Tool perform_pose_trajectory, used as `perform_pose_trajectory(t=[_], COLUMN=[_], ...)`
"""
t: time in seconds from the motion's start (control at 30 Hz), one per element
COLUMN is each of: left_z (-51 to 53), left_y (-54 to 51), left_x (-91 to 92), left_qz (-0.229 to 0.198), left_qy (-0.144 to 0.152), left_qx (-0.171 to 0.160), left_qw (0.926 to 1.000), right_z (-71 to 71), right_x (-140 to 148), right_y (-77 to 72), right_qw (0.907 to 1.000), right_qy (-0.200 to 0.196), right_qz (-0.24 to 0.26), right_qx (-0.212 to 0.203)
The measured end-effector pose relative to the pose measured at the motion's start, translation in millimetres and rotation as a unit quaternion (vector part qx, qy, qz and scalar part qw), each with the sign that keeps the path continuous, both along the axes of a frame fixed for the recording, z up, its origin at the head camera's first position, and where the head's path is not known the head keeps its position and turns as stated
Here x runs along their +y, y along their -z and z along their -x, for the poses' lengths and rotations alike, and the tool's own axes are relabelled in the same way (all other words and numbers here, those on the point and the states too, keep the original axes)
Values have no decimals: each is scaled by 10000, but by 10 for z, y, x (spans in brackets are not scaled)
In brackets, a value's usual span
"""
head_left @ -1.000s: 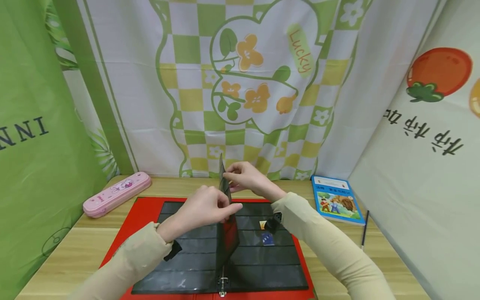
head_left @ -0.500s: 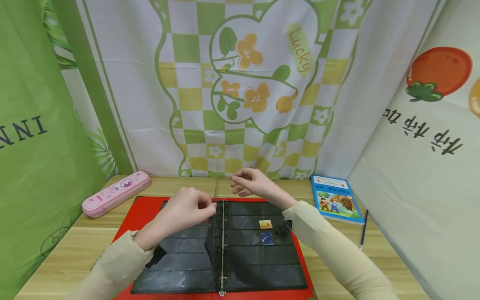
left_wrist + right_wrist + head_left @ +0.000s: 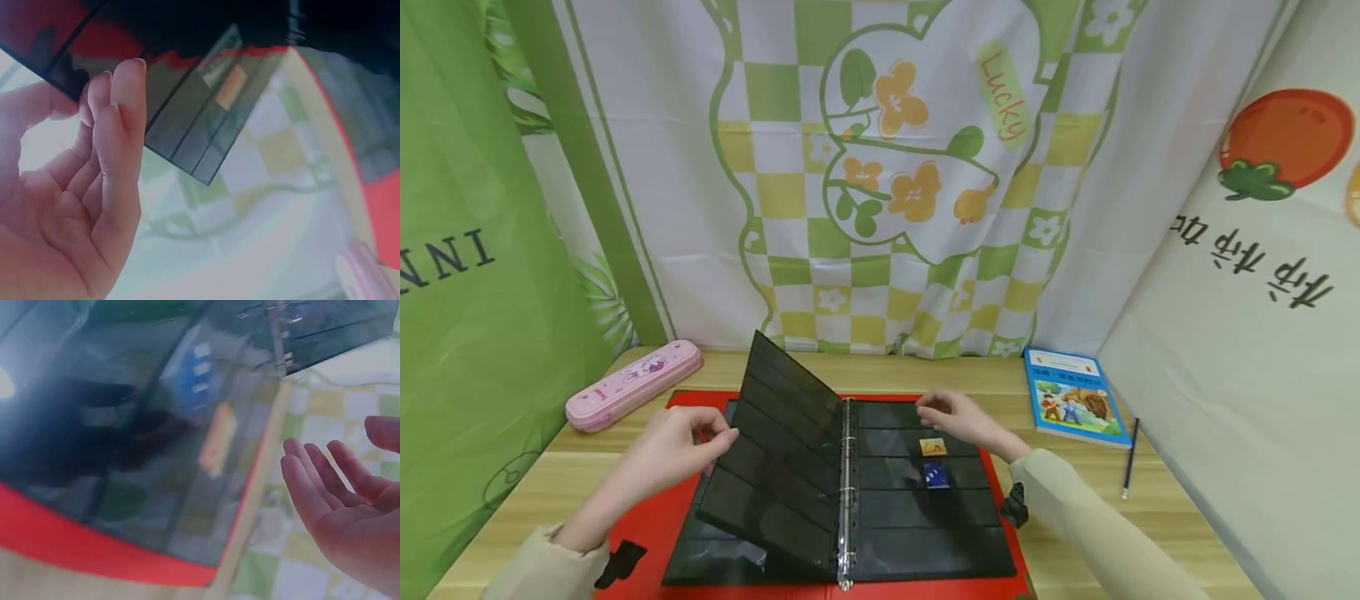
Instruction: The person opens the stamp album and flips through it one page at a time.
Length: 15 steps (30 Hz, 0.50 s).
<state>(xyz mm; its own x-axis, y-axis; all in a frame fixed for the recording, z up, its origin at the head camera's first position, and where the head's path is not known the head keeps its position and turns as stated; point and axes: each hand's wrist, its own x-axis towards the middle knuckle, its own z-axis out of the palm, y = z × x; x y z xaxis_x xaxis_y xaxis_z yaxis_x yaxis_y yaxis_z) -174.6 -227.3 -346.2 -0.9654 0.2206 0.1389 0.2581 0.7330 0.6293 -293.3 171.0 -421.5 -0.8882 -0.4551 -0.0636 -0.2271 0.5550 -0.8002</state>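
Observation:
A red ring binder (image 3: pixel 647 533) lies spread on the table, with black pocketed pages on both sides of its metal rings (image 3: pixel 847 492). My left hand (image 3: pixel 673 446) pinches the outer edge of one black page (image 3: pixel 775 450), which stands tilted over the left side. In the left wrist view, thumb and fingertips (image 3: pixel 128 75) meet at that page's edge. My right hand (image 3: pixel 958 417) hovers over the upper right page (image 3: pixel 932 550), fingers loosely bent and holding nothing. Two stamp-like pieces, one yellow-orange (image 3: pixel 933 447) and one blue (image 3: pixel 936 476), sit in the right page's pockets.
A pink pencil case (image 3: pixel 634 387) lies at the table's left rear. At the right are a blue picture-covered book (image 3: pixel 1077 398) and a thin dark brush or pencil (image 3: pixel 1131 458). Printed cloth (image 3: pixel 895 167) hangs behind the table.
The black page has swung from upright over the rings to the left, with my left hand moving left and down. My right hand has let go of it and moved right and lower.

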Motion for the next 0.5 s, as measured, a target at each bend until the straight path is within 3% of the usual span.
perform_pose_trajectory(t=[0.2, 0.5], left_z=[-17, -1], left_y=[291, 861], left_x=[-347, -716], left_qz=[-166, -187], left_qy=[53, 283], left_qx=[-211, -821], left_qw=[9996, 9960], right_z=[20, 85], right_x=[162, 364], right_y=[239, 468], right_qw=[9946, 9825], right_qy=[106, -245], right_qz=[-594, -877], right_qx=[839, 1624])
